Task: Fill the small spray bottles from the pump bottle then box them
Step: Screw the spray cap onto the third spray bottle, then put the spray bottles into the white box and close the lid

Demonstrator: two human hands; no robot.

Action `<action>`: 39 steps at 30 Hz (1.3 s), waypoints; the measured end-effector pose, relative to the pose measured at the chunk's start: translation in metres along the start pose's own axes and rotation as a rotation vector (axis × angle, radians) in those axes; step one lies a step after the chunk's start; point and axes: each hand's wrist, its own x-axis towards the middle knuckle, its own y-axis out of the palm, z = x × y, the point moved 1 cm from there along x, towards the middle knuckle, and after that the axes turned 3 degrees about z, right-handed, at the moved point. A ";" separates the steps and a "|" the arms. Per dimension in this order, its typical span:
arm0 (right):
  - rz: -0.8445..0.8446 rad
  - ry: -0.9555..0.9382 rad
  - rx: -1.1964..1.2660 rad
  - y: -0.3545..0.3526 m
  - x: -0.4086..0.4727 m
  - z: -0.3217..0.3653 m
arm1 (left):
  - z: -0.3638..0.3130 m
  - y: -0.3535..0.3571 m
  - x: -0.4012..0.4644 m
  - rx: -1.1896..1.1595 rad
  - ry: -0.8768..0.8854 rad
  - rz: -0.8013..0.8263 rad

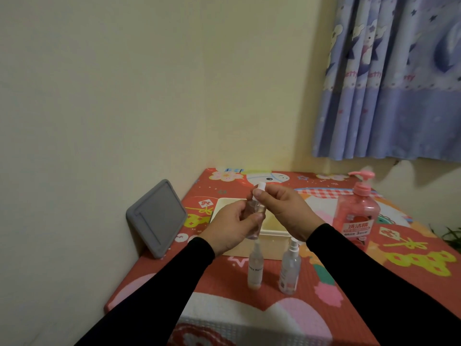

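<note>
My left hand (pixel 233 226) grips a small clear spray bottle (pixel 254 211) upright above the cream box (pixel 272 236). My right hand (pixel 282 208) pinches the bottle's white spray top (pixel 260 187). Two more small spray bottles stand on the table in front of the box: one with a white label (pixel 255 267) and one with a white sprayer (pixel 289 268). The pink pump bottle (pixel 356 213) stands to the right of the box.
A grey tablet-like panel (pixel 157 217) leans against the wall at the left. The table carries a red patterned cover (pixel 374 275). A blue curtain (pixel 394 78) hangs at the upper right, and green leaves (pixel 452 237) show at the right edge.
</note>
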 end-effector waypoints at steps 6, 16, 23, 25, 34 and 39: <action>-0.040 0.003 -0.051 0.002 0.000 0.001 | 0.000 0.004 0.001 0.136 0.018 -0.088; -0.011 -0.008 -0.096 -0.003 -0.001 -0.004 | 0.005 0.000 0.005 0.092 -0.012 -0.044; -0.106 0.021 -0.405 -0.028 -0.006 -0.005 | 0.013 -0.007 0.014 -0.043 -0.007 -0.096; -0.121 0.037 -0.558 -0.037 -0.010 -0.010 | 0.013 -0.009 0.017 -0.045 -0.009 -0.125; -0.038 0.220 -1.017 -0.079 -0.041 -0.060 | 0.028 -0.016 0.034 0.023 -0.042 -0.145; 0.028 0.329 -1.120 -0.090 -0.059 -0.100 | 0.039 -0.019 0.042 0.035 -0.080 -0.133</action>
